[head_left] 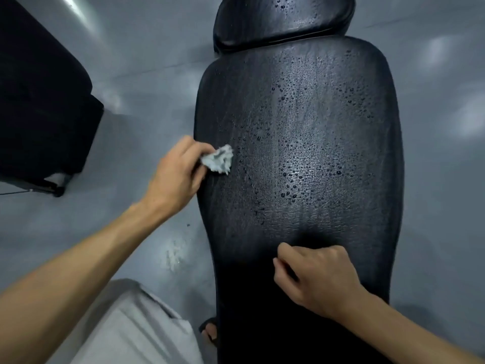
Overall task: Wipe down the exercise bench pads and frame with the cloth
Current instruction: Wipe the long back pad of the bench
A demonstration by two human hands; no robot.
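A long black bench pad [309, 132] runs away from me, beaded with water droplets over its middle. A smaller black pad [283, 19] sits beyond it, also wet. My left hand [175, 172] grips a crumpled pale grey cloth [219, 160] and holds it on the pad's left edge. My right hand [315, 277] rests on the near part of the pad with its fingers curled, holding nothing.
The floor [147, 74] is glossy grey, with a pale smear [173, 254] left of the bench. Another black padded piece of equipment [39, 101] stands at the left. My leg in grey shorts [126, 327] and a sandalled foot [210, 332] are beside the bench.
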